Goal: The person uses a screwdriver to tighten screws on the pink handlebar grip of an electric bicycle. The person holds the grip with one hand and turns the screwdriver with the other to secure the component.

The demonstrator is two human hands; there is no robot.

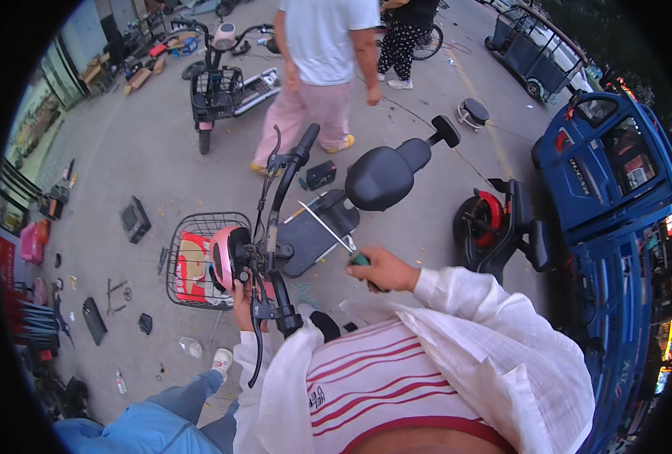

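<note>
Right hand (385, 270) angled leftward, curled around green-handled tool (359, 259), left hand (243, 304) upright at pink headlight (224, 256), its grip unclear

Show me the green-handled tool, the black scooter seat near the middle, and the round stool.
Green-handled tool (360, 259), head view: on its green handle.
Black scooter seat (381, 175), head view: on its broad cushion.
Round stool (474, 111), head view: on its dark top.

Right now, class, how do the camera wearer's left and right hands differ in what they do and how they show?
The right hand grips a green-handled tool; the left hand is at the pink front housing.
The right hand shows clearly; the left hand is partly hidden beside the handlebar.
Both are bare and come from white sleeves.
</note>
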